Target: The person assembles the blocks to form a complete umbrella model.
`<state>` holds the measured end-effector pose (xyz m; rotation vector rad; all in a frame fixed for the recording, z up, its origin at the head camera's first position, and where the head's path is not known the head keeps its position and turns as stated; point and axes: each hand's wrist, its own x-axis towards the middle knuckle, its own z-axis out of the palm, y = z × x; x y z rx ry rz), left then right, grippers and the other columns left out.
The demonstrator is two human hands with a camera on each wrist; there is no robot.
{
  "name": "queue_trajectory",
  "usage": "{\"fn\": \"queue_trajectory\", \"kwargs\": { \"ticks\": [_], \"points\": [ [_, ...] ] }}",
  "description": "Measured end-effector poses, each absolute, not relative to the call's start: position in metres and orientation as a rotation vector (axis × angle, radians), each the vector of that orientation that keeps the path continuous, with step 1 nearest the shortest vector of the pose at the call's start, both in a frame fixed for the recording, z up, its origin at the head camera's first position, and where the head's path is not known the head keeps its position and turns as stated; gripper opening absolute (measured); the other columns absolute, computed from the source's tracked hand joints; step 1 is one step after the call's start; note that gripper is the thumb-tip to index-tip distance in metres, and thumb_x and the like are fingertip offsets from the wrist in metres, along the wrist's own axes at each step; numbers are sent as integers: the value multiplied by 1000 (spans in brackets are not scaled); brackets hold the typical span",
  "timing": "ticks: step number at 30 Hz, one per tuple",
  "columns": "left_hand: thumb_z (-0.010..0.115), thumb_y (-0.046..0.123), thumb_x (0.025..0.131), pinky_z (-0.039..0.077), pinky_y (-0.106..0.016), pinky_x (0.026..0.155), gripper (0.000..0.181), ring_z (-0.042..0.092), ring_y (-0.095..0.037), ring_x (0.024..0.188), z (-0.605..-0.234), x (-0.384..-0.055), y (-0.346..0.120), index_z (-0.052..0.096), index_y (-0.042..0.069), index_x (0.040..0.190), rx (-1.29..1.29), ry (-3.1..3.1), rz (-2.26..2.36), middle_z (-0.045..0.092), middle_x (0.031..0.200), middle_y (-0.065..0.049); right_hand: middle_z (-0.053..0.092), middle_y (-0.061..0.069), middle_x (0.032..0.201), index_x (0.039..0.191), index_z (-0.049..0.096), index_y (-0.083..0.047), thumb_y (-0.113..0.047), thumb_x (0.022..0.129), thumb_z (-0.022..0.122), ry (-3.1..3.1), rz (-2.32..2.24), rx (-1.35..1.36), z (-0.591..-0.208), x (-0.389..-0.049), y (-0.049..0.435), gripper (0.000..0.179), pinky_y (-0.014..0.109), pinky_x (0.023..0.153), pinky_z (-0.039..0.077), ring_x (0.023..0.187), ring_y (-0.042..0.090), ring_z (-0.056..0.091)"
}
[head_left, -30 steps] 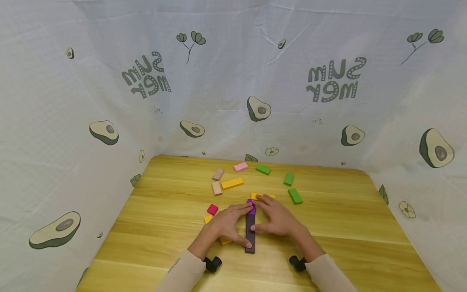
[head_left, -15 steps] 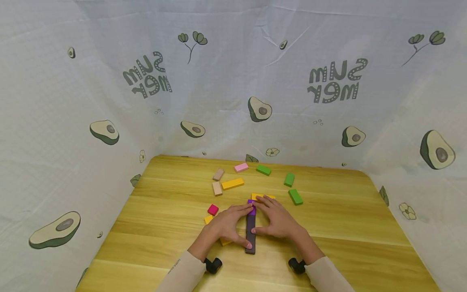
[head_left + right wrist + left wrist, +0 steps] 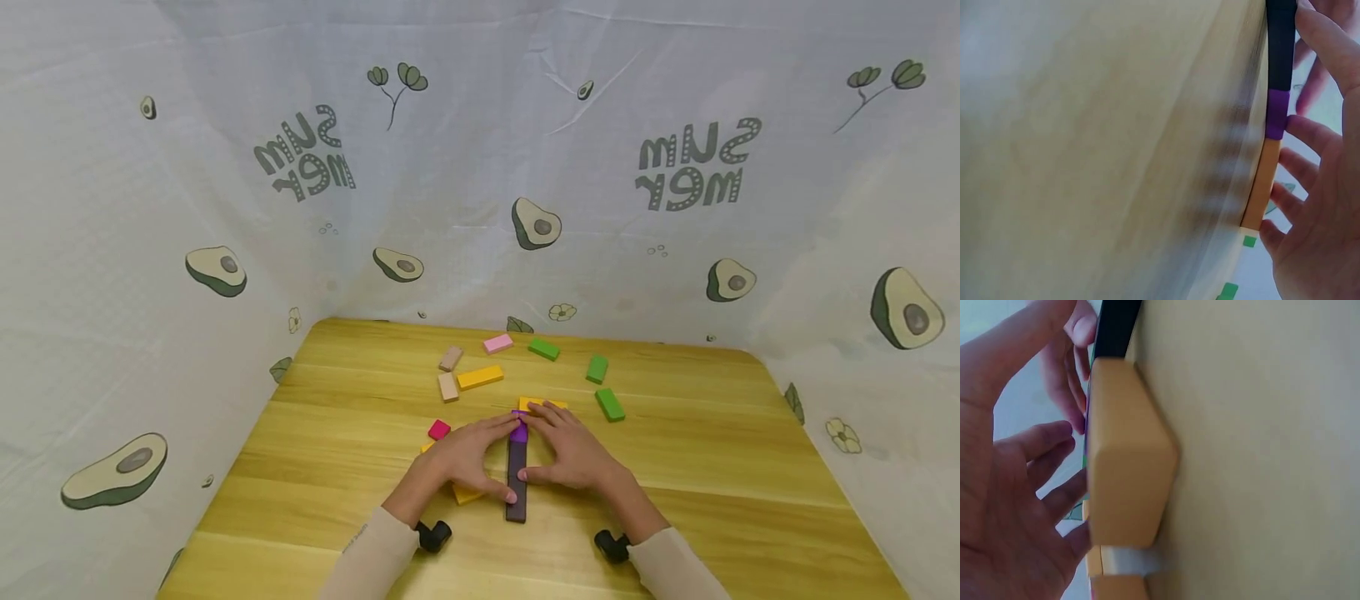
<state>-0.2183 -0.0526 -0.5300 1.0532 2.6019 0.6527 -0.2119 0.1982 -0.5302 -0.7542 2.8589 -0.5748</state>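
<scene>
A dark strip of blocks (image 3: 516, 507) lies lengthwise in front of me, with a purple block (image 3: 519, 431) at its far end. My left hand (image 3: 467, 457) arches in from the left, index fingertip at the purple block and thumb tip on the dark strip. Opposite it, my right hand (image 3: 567, 450) has its index fingertip on the purple block and its thumb against the dark strip's side. Its other fingers reach over a yellow block (image 3: 531, 403) beyond the purple one. Partly under my left hand sits another yellow block (image 3: 1124, 487), seen close in the left wrist view.
Left of my hand lies a red block (image 3: 439, 429). Farther back are a long yellow block (image 3: 480, 377), a pink block (image 3: 498, 343), two beige blocks (image 3: 447, 387) and several green blocks (image 3: 610, 405). A printed cloth (image 3: 465, 167) hangs around the wooden table (image 3: 337, 400).
My left thumb has shifted slightly away from me along the dark strip. Both hands otherwise keep their places at the strip, and the blocks stay put.
</scene>
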Motion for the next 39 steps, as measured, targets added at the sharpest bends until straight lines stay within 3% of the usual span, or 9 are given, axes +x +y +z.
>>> {"fn": "queue_trajectory", "kwargs": {
  "ticks": [5,14,23,32,39],
  "points": [
    [82,69,73,33,-50,124,120,25,-21,158,-522,-235,-62,22,24,166,1025,2588,706,16,173,9,35,5,167,157,45,-23,-75,79,71,2853,-594,-764,-531,-213,199,97,66,121,29,156,39,25],
    [83,68,73,37,-51,122,110,34,-28,154,-512,-280,-66,38,20,161,844,2786,738,34,168,-2,36,5,167,157,45,-25,-76,79,70,2852,-599,-740,-532,-212,199,97,68,120,30,156,40,25],
    [81,60,81,41,-50,119,97,42,-31,148,-521,-308,-58,43,15,158,646,2882,803,44,160,-12,33,2,168,158,44,-27,-78,78,69,2855,-579,-730,-532,-212,200,98,66,120,30,157,39,25],
    [70,43,97,43,-43,118,65,51,-30,138,-526,-326,-58,54,8,150,608,2901,711,55,148,-15,33,2,168,158,44,-28,-78,78,71,2840,-602,-720,-530,-214,200,99,66,121,29,157,39,24],
    [67,29,101,46,-41,114,48,56,-30,129,-527,-325,-57,61,5,143,639,2923,649,60,138,-15,35,3,167,157,46,-27,-77,78,71,2837,-624,-729,-531,-213,200,97,67,120,29,157,40,24]
  ]
}}
